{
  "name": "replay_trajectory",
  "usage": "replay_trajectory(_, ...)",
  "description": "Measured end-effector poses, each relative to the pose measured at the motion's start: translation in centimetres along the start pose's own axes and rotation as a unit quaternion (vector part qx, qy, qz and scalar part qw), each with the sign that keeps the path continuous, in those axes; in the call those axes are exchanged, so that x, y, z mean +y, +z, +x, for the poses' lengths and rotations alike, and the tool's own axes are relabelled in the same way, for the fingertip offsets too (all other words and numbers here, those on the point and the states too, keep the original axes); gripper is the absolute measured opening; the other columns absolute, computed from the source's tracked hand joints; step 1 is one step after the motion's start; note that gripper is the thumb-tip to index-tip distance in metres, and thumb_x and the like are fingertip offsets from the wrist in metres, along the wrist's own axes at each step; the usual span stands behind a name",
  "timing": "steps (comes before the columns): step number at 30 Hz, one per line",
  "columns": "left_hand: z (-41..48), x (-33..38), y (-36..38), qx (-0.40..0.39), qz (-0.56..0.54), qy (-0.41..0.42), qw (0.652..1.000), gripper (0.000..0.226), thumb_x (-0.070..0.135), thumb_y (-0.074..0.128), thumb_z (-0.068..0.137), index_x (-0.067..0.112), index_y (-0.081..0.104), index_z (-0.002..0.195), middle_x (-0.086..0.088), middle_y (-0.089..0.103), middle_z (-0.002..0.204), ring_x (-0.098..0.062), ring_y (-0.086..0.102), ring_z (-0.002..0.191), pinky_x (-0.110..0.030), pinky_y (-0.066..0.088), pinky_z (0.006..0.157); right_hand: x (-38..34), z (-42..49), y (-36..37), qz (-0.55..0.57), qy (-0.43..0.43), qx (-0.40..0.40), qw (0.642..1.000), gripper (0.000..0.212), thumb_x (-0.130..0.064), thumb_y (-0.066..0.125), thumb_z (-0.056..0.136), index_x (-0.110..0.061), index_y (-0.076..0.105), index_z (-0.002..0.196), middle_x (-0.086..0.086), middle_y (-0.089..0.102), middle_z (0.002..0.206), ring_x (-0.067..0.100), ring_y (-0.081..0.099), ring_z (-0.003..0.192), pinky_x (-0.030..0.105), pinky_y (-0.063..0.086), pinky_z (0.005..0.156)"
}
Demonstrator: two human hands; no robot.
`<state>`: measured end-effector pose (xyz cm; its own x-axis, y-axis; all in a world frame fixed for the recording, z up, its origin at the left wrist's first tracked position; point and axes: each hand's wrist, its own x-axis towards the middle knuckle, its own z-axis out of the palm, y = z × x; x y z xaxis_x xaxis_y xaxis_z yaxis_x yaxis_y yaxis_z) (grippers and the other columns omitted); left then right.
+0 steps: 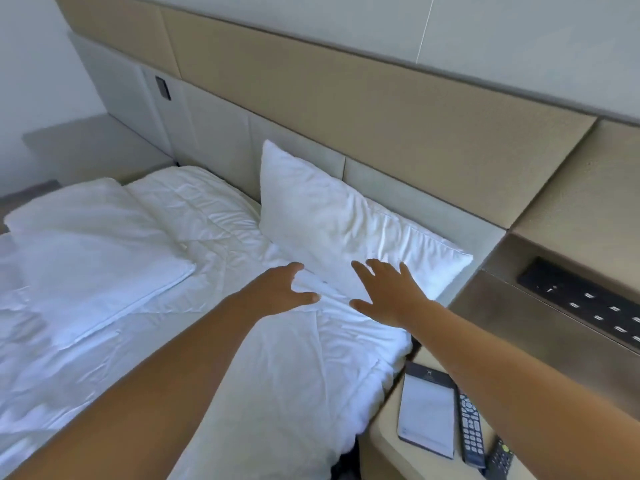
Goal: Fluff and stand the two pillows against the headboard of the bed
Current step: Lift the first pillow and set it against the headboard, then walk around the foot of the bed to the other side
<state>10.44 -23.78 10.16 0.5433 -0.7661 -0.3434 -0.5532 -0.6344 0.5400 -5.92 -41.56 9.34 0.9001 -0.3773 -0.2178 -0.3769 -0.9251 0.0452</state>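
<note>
- The near pillow (346, 220) stands leaning on the headboard (398, 188) at the right end of the bed, its left corner peaked high and its right end slumped low toward the bedside unit.
- The second pillow (100, 251) lies flat on the duvet (277, 358), well to the left, untouched.
- Both hands are spread and grasp nothing: the left hand (280, 289) hovers just off the pillow's lower left edge, the right hand (391, 292) over its lower right face.
- To finish this one well, I would pat the filling up into the sagging right end and square the base against the headboard so it stands evenly.
- Then reach left for the flat pillow.
</note>
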Motion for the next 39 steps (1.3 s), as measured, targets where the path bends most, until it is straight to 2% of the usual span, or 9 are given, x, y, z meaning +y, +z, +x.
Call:
replay_trajectory(4,-6.0,-0.9,-2.1,0.021,0.044,0.011,0.999,0.086,0.058,0.067,0.085,0.020,0.032,0.153,-0.004,0.041,0.154,-0.020,0.041,0.140,-0.035,0.036,0.112,-2.6,-5.1,-2.1,0.058,0.029,0.019,0.998,0.077,-0.056,0.047,0.097,-0.018,0.016,0.157,0.011,0.028,0.159,0.030,0.040,0.140,0.044,0.044,0.104)
replay_trajectory(8,-10.0,-1.5,-2.7,0.033,0.095,0.001,0.995,0.075,0.055,0.063,0.089,0.021,0.037,0.150,-0.005,0.045,0.150,-0.022,0.046,0.135,-0.035,0.040,0.107,-3.7,-8.0,-3.6,0.080,0.046,0.028,0.995,0.068,-0.051,0.049,0.098,-0.016,0.027,0.151,0.009,0.035,0.152,0.028,0.047,0.132,0.040,0.048,0.093)
replay_trajectory(13,-13.3,-3.1,-1.6,0.059,0.084,-0.029,0.994,0.064,0.052,0.059,0.092,0.023,0.042,0.146,-0.002,0.049,0.147,-0.020,0.046,0.134,-0.036,0.040,0.107,-5.1,-7.9,-4.3,0.091,0.037,0.026,0.995,0.060,-0.050,0.050,0.098,-0.012,0.038,0.143,0.009,0.048,0.135,0.028,0.054,0.121,0.041,0.050,0.094)
replay_trajectory(17,-16.9,-6.0,-1.3,0.108,0.043,-0.070,0.991,0.061,0.050,0.059,0.093,0.022,0.044,0.145,-0.001,0.049,0.146,-0.019,0.046,0.134,-0.036,0.039,0.108,-9.1,-5.2,-3.7,0.097,-0.027,0.007,0.995,0.061,-0.053,0.048,0.097,-0.013,0.040,0.143,0.009,0.051,0.135,0.029,0.055,0.122,0.043,0.049,0.097)
replay_trajectory(22,-25.1,-13.2,0.4,0.130,0.049,-0.218,0.966,0.063,0.052,0.054,0.094,0.025,0.037,0.148,0.003,0.043,0.150,-0.018,0.041,0.139,-0.034,0.035,0.110,-19.4,-1.7,-2.0,0.080,-0.182,-0.044,0.979,0.059,-0.053,0.047,0.097,-0.016,0.040,0.142,0.008,0.050,0.133,0.028,0.053,0.125,0.041,0.048,0.098)
replay_trajectory(26,-35.4,-17.7,3.2,0.160,0.003,-0.377,0.912,0.065,0.053,0.054,0.094,0.025,0.035,0.149,0.003,0.041,0.151,-0.019,0.041,0.139,-0.038,0.036,0.112,-30.4,-2.1,-0.6,0.068,-0.344,-0.073,0.934,0.055,-0.050,0.048,0.098,-0.018,0.042,0.142,0.006,0.053,0.131,0.027,0.054,0.124,0.039,0.048,0.099)
replay_trajectory(31,-49.5,-19.2,8.6,0.213,-0.055,-0.541,0.812,0.064,0.052,0.054,0.093,0.023,0.037,0.148,0.000,0.043,0.149,-0.021,0.043,0.138,-0.038,0.038,0.110,-45.0,-8.2,0.8,0.017,-0.521,-0.110,0.846,0.055,-0.053,0.049,0.097,-0.017,0.045,0.138,0.007,0.055,0.127,0.028,0.057,0.118,0.039,0.049,0.091)
replay_trajectory(36,-62.5,-18.2,15.5,0.254,-0.117,-0.645,0.711,0.062,0.047,0.057,0.093,0.020,0.040,0.146,-0.002,0.046,0.146,-0.020,0.044,0.136,-0.034,0.038,0.109,-57.0,-19.3,2.1,-0.018,-0.651,-0.131,0.748,0.048,-0.048,0.050,0.098,-0.016,0.049,0.133,0.005,0.055,0.124,0.026,0.059,0.114,0.038,0.050,0.093)
replay_trajectory(39,-69.9,-18.2,19.7,0.278,-0.167,-0.685,0.652,0.065,0.044,0.060,0.091,0.016,0.040,0.146,-0.007,0.046,0.146,-0.025,0.044,0.136,-0.038,0.038,0.110,-62.7,-26.7,3.5,-0.043,-0.703,-0.127,0.698,0.047,-0.047,0.050,0.097,-0.016,0.050,0.132,0.005,0.055,0.125,0.026,0.058,0.114,0.039,0.050,0.094)
